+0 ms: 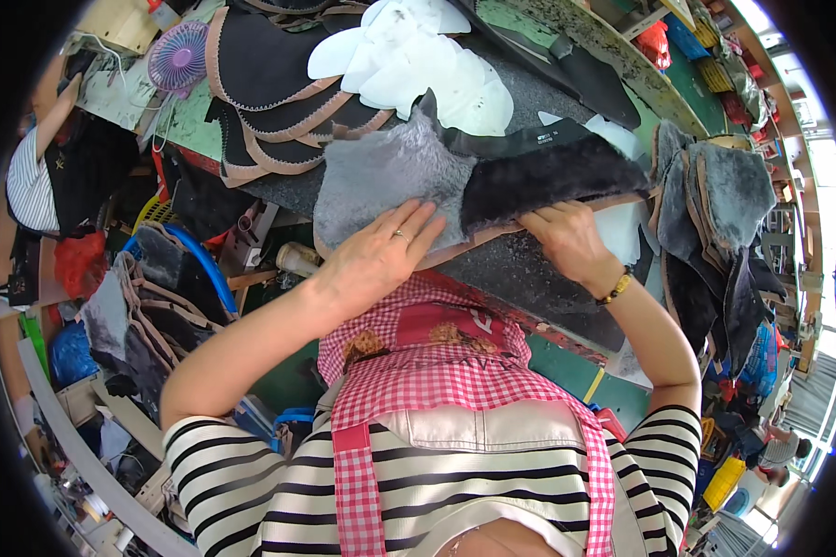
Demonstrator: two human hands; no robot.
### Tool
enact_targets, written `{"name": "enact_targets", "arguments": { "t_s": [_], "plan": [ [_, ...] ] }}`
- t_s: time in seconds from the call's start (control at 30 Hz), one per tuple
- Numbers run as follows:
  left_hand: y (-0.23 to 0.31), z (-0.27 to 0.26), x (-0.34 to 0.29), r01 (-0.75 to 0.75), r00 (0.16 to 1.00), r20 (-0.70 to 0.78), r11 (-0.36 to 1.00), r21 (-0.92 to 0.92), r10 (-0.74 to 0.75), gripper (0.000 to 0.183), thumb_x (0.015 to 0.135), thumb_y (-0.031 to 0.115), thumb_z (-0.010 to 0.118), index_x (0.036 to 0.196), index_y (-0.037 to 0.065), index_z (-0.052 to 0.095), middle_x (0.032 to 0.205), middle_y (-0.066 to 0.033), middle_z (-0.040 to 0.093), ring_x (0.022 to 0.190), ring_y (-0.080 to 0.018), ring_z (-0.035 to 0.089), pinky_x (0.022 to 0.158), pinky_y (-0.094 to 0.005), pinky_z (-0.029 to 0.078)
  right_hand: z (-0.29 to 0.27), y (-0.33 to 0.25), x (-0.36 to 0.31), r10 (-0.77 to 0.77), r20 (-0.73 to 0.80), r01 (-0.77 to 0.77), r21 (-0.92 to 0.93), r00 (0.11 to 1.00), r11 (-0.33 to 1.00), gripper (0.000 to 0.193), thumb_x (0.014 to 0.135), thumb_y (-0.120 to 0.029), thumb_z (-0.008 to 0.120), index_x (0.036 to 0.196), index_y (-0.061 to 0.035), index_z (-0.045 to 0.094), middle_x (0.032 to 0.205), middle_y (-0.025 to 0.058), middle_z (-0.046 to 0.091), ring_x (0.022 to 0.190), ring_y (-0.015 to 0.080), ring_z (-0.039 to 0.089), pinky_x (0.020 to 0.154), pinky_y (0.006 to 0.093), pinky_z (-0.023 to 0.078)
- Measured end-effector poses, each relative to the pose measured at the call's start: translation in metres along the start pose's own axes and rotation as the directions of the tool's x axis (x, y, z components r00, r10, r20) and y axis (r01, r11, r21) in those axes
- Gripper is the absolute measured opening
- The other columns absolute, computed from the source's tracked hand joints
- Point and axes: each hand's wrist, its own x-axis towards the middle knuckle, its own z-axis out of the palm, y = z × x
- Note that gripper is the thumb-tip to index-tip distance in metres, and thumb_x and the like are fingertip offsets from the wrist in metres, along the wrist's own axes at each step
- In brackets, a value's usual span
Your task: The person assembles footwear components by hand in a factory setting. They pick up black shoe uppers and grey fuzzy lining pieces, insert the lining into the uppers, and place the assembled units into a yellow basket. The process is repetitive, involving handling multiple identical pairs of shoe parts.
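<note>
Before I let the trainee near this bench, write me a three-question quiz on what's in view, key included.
1. Multiple choice: What colour is the fur under the left hand?
A) red
B) light grey
C) yellow

2. True or false: The purple fan is to the left of the white pieces in the picture.

3. Short answer: Where is the right hand?

Key:
1. B, light grey.
2. True.
3. At the near edge of the dark fur.
</note>
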Motion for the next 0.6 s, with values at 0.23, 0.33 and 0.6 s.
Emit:
{"name": "enact_targets", "arguments": {
  "t_s": [0.23,0.33,0.6],
  "plan": [
    [0.005,-0.027,0.002,-0.074,0.959,0.281,0.978,0.196,0.016,0.05,0.079,0.009,0.053,0.129,0.011,0.05,0.123,-0.0166,0.057,0.111,-0.0288,0.058,0.088,-0.0366,0.051,0.008,-0.004,-0.019,-0.067,0.025,0.065,0.077,0.997,0.995,0.031,0.07,-0.012,0.059,0.1,-0.0089,0.065,0.081,0.0062,0.065,0.074,0.0211,0.063,0.068,0.0333,0.05],
    [0.02,-0.018,0.004,-0.167,0.977,0.177,0.939,0.301,0.117,0.05,0.076,0.012,0.057,0.126,0.006,0.05,0.13,-0.0204,0.05,0.117,-0.0299,0.052,0.1,-0.0413,0.041,0.016,-0.01,-0.025,0.001,0.014,-0.003,0.08,1.0,0.997,0.031,0.07,-0.011,0.059,0.1,-0.009,0.066,0.081,0.007,0.065,0.074,0.0221,0.063,0.068,0.0341,0.051],
    [0.039,-0.01,0.055,0.076,0.989,0.141,0.953,-0.292,-0.036,0.061,0.07,0.03,0.073,0.118,-0.002,0.052,0.112,-0.0132,0.054,0.111,-0.027,0.049,0.099,-0.0404,0.037,-0.007,-0.011,-0.023,0.161,0.096,-0.181,0.258,0.982,0.949,0.028,0.071,-0.005,0.063,0.099,-0.0043,0.066,0.083,0.0126,0.065,0.077,0.0311,0.062,0.068,0.0391,0.049]
  ]
}}
